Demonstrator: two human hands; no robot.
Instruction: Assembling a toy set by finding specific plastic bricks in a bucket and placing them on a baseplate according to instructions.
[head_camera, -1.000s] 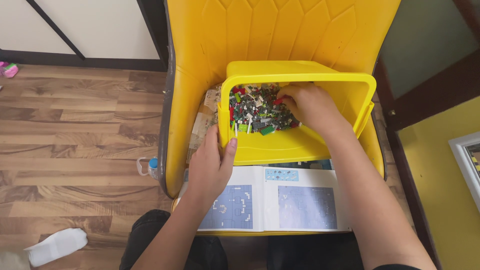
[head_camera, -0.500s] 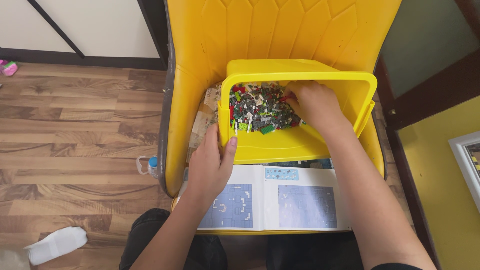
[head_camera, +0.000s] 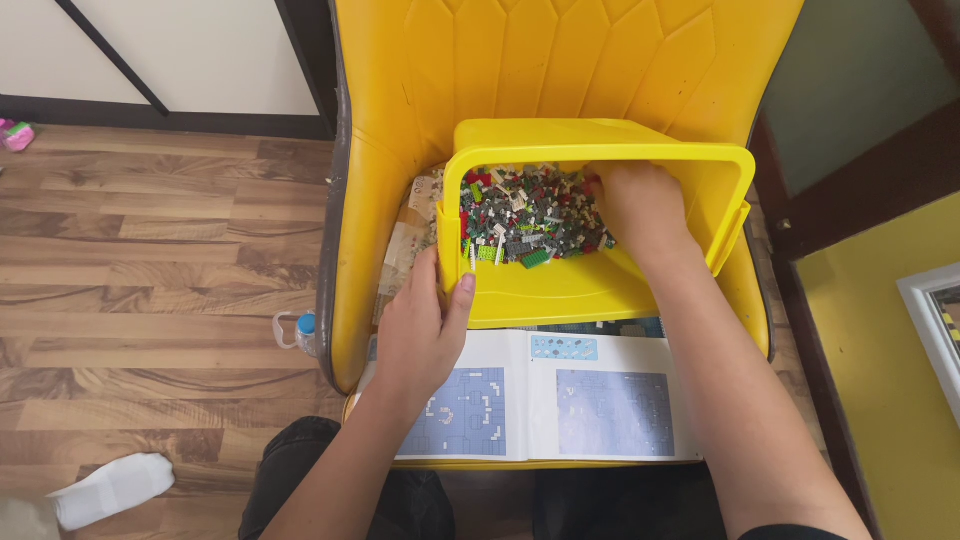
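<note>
A yellow plastic bin (head_camera: 600, 290) stands tilted on a yellow chair (head_camera: 560, 60). Inside it lies a heap of several small toy bricks (head_camera: 525, 215) in grey, green, red and white. My left hand (head_camera: 422, 325) grips the bin's near left corner, thumb over the rim. My right hand (head_camera: 640, 210) is down inside the bin at the right edge of the heap, fingers curled into the bricks; whether it holds one is hidden. An open instruction booklet (head_camera: 545, 395) with blue diagrams lies on the seat in front of the bin.
Crumpled paper bags (head_camera: 410, 240) sit on the seat left of the bin. A plastic bottle (head_camera: 298, 332) and a white sock (head_camera: 110, 490) lie on the wooden floor at left. A dark wooden frame (head_camera: 860, 170) and yellow wall stand at right.
My right hand has slid rightward across the brick heap toward the bin's right wall, uncovering more bricks. My left hand and the bin have stayed in place.
</note>
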